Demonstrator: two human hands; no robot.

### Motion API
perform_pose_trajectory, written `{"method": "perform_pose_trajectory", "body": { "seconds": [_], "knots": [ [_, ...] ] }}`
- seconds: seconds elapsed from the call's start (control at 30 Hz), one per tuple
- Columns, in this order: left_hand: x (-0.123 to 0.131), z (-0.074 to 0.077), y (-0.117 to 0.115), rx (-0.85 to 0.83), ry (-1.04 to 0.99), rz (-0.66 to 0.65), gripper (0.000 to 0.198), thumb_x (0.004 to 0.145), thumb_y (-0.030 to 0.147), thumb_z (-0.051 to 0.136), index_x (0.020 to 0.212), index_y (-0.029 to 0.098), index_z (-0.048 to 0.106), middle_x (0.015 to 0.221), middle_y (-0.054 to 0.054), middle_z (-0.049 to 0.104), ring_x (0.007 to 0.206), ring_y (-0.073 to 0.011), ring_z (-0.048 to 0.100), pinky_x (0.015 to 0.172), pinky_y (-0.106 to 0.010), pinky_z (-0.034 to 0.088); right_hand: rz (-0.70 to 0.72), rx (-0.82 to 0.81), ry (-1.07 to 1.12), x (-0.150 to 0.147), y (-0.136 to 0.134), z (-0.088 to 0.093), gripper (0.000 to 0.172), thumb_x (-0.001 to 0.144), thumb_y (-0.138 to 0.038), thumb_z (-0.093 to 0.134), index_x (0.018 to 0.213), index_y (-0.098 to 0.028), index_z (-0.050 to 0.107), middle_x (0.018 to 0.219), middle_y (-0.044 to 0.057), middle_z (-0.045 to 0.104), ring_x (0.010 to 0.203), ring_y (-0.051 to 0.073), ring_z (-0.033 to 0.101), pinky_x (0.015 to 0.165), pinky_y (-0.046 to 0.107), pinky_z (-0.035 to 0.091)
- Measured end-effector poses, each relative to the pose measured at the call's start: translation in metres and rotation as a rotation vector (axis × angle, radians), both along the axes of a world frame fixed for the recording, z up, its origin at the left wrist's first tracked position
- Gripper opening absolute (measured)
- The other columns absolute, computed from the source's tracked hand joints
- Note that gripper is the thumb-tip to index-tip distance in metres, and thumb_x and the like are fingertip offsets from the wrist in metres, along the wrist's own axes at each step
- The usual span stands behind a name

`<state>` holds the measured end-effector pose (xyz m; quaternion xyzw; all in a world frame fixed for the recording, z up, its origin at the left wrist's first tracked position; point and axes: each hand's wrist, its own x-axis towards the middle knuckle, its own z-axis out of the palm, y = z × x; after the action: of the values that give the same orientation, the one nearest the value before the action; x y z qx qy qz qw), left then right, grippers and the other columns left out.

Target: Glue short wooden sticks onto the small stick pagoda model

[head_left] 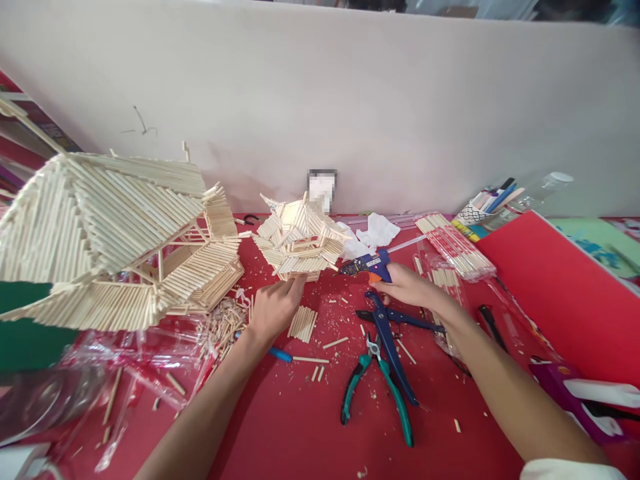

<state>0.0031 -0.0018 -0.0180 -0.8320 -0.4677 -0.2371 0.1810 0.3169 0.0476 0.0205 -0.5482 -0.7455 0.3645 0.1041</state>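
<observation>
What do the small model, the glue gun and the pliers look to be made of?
Small model: bare wood, matte and pale, with separate round sticks showing. Glue gun: probably plastic, going by its solid blue body and orange trigger. Pliers: grey metal at the pivot, likely steel; the teal-and-black handles could be rubber or plastic.

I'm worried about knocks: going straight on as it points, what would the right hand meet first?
The right hand, blue glue gun leading, would likely meet the small roofed model of pale wooden sticks first; depth is unclear.
</observation>
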Motion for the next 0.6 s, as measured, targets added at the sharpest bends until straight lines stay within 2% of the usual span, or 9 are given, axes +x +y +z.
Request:
{"method": "perform_pose_trajectory", "body": {
  "seconds": [0.1, 0.17, 0.23, 0.33, 0.4, 0.47, 0.6],
  "knots": [
    [0.000, 0.000, 0.000, -0.005, 0.007, 0.002, 0.031, 0.086, 0.003, 0.052, 0.109, 0.018, 0.066, 0.062, 0.000, 0.064, 0.053, -0.0139, 0.058, 0.048, -0.028, 0.028, 0.024, 0.197, -0.159, -0.003, 0.000, -0.003, 0.021, 0.091, -0.041, 0.056, 0.091, -0.020, 0.059, 0.093, 0.010, 0.071, 0.085, 0.027, 0.069, 0.074, 0.034, 0.052],
    [0.000, 0.001, 0.000, 0.006, 0.008, 0.006, 0.030, 0.087, 0.004, 0.053, 0.109, 0.018, 0.066, 0.061, 0.000, 0.064, 0.053, -0.0139, 0.058, 0.048, -0.028, 0.027, 0.029, 0.284, -0.311, -0.006, -0.002, -0.003, 0.026, 0.096, -0.043, 0.051, 0.100, -0.019, 0.060, 0.103, 0.014, 0.070, 0.096, 0.030, 0.068, 0.080, 0.037, 0.051],
    [0.001, 0.001, 0.001, 0.028, 0.004, 0.012, 0.029, 0.087, 0.005, 0.053, 0.108, 0.018, 0.067, 0.060, 0.001, 0.063, 0.051, -0.0137, 0.057, 0.048, -0.029, 0.026, 0.035, 0.279, -0.473, -0.008, -0.004, -0.002, 0.031, 0.100, -0.045, 0.047, 0.102, -0.017, 0.059, 0.102, 0.016, 0.070, 0.096, 0.032, 0.068, 0.078, 0.038, 0.050],
    [0.001, 0.001, 0.001, 0.044, 0.003, 0.016, 0.028, 0.088, 0.005, 0.053, 0.107, 0.019, 0.068, 0.059, 0.001, 0.062, 0.050, -0.0134, 0.056, 0.048, -0.029, 0.024, 0.050, 0.311, -0.623, -0.012, -0.009, 0.003, 0.030, 0.098, -0.044, 0.055, 0.103, -0.015, 0.059, 0.103, 0.017, 0.068, 0.094, 0.033, 0.068, 0.074, 0.036, 0.049],
    [0.001, 0.001, 0.001, 0.037, -0.003, 0.015, 0.029, 0.088, 0.005, 0.053, 0.108, 0.019, 0.068, 0.059, 0.001, 0.062, 0.050, -0.0133, 0.055, 0.048, -0.029, 0.024, 0.027, 0.395, -0.628, -0.016, -0.015, 0.006, 0.027, 0.096, -0.040, 0.059, 0.106, -0.015, 0.059, 0.104, 0.016, 0.067, 0.095, 0.032, 0.067, 0.072, 0.035, 0.048],
    [0.001, 0.001, 0.001, 0.023, -0.013, 0.012, 0.030, 0.087, 0.004, 0.052, 0.108, 0.019, 0.068, 0.059, 0.001, 0.062, 0.050, -0.0133, 0.055, 0.048, -0.028, 0.023, 0.033, 0.460, -0.540, -0.025, -0.021, 0.009, 0.022, 0.096, -0.036, 0.060, 0.107, -0.017, 0.059, 0.105, 0.013, 0.067, 0.095, 0.029, 0.067, 0.072, 0.033, 0.048],
    [0.000, 0.002, 0.001, 0.014, -0.018, -0.001, 0.031, 0.086, 0.002, 0.051, 0.107, 0.018, 0.067, 0.059, 0.000, 0.062, 0.051, -0.0136, 0.055, 0.048, -0.028, 0.023, 0.228, 0.417, -0.263, -0.052, -0.031, 0.009, 0.009, 0.096, -0.030, 0.062, 0.100, -0.022, 0.062, 0.100, 0.005, 0.068, 0.090, 0.021, 0.066, 0.077, 0.031, 0.047]
  ]
}}
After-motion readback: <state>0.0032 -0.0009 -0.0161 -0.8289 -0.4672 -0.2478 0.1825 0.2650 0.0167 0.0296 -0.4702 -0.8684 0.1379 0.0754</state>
